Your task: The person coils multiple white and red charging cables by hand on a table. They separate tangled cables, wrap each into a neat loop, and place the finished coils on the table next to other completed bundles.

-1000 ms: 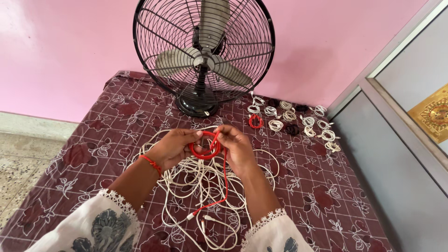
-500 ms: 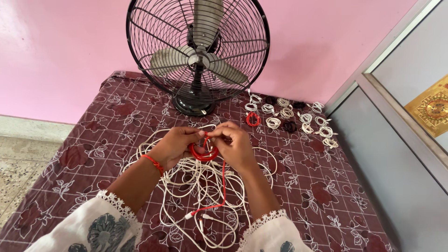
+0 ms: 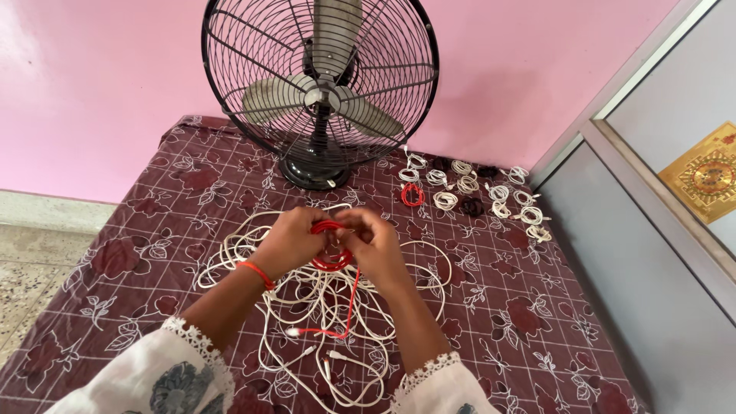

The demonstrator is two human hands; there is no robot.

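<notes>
The red cable sits between both hands just above the middle of the tabletop, most of it wound into a small coil, with a loose tail dropping down to a white plug that rests on the cloth. The left hand is closed around the coil's left side, and the right hand pinches the strand at the top, fingers together on it. To my eye, winding it well means keeping each turn the same size as the last, holding the coil firm in the left hand while the right feeds the tail without letting it snag. Beneath the hands sprawls a tangle of white cables. Further back lie rows of small coiled cables, and behind them a black table fan stands against the pink wall.
</notes>
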